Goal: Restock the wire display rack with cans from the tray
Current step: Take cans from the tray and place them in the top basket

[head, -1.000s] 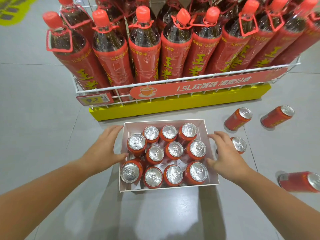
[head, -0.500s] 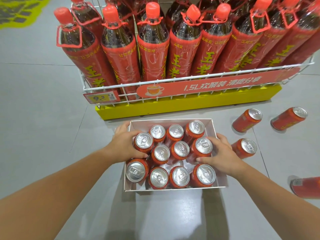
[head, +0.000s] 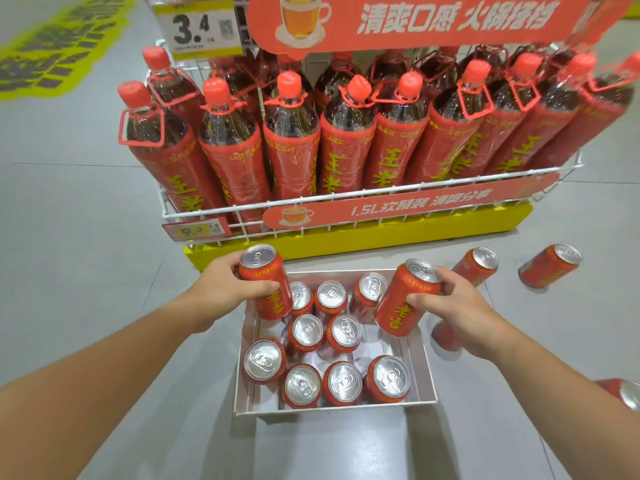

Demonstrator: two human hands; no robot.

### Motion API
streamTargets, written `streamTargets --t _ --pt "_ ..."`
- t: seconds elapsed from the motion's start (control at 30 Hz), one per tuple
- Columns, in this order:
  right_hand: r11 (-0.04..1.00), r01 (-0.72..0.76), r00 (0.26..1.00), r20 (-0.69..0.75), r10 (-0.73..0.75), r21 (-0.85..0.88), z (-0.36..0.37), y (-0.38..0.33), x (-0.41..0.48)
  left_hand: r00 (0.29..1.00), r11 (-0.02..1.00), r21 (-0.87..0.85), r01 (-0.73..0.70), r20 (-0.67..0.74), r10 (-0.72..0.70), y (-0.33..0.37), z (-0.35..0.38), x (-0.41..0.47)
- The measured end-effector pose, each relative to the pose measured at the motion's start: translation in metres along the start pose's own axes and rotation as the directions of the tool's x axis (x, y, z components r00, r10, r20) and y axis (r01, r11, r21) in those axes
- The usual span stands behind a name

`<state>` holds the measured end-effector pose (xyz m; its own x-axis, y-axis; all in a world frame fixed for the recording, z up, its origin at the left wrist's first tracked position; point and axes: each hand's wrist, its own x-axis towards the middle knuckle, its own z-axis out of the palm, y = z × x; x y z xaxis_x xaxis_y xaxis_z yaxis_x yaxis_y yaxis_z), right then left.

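Observation:
A white cardboard tray point(head: 424, 372) sits on the grey floor and holds several upright red cans point(head: 341, 382) with silver tops. My left hand point(head: 221, 289) grips one red can point(head: 265, 282) lifted above the tray's far left corner. My right hand point(head: 457, 306) grips a second red can point(head: 405, 299), tilted, above the tray's far right side. Behind the tray stands the white wire display rack point(head: 346, 199) on a yellow base, its lower shelf full of large red-labelled bottles point(head: 291, 147).
Loose red cans lie on the floor to the right: one point(head: 479, 265) behind my right hand, one point(head: 549, 268) further right, one point(head: 623, 393) at the frame's edge. A red banner point(head: 415, 19) and a yellow price tag point(head: 197, 29) hang above the bottles.
Both hands went from the tray's sides onto cans, closed round one each and lifted them out of the tray. The view has tilted up, showing more of the rack.

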<state>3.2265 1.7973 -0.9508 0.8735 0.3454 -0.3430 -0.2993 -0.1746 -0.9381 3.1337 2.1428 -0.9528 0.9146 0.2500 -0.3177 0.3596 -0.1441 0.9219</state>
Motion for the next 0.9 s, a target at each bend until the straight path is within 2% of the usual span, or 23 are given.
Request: streamTargets --t 0.1,0.23,0.4,0.63,0.9 --pt "0.995 -0.002 1.000 0.031 -0.001 0.096 0.000 -0.019 0.004 0.998 0.997 -0.079 -0.002 0.065 0.007 0.025 0.003 0.002" --pt "0.993 0.072 0.997 0.030 -0.076 0.093 0.006 -0.064 0.010 0.989 0.996 -0.092 -0.014 0.147 0.027 0.077 0.007 0.002" --pt "0.983 0.168 0.984 0.039 -0.171 0.069 0.009 -0.154 -0.001 0.987 0.994 -0.084 -0.066 0.138 0.077 0.171 0.004 -0.011" --pt "0.958 0.273 0.962 -0.007 -0.273 0.093 0.008 -0.335 -0.053 0.978 0.975 -0.113 -0.192 0.056 0.200 0.361 -0.023 -0.060" --pt "0.912 0.399 0.917 -0.023 -0.399 0.093 -0.006 -0.591 -0.140 0.928 0.922 -0.120 -0.369 0.012 0.373 0.617 -0.082 -0.148"
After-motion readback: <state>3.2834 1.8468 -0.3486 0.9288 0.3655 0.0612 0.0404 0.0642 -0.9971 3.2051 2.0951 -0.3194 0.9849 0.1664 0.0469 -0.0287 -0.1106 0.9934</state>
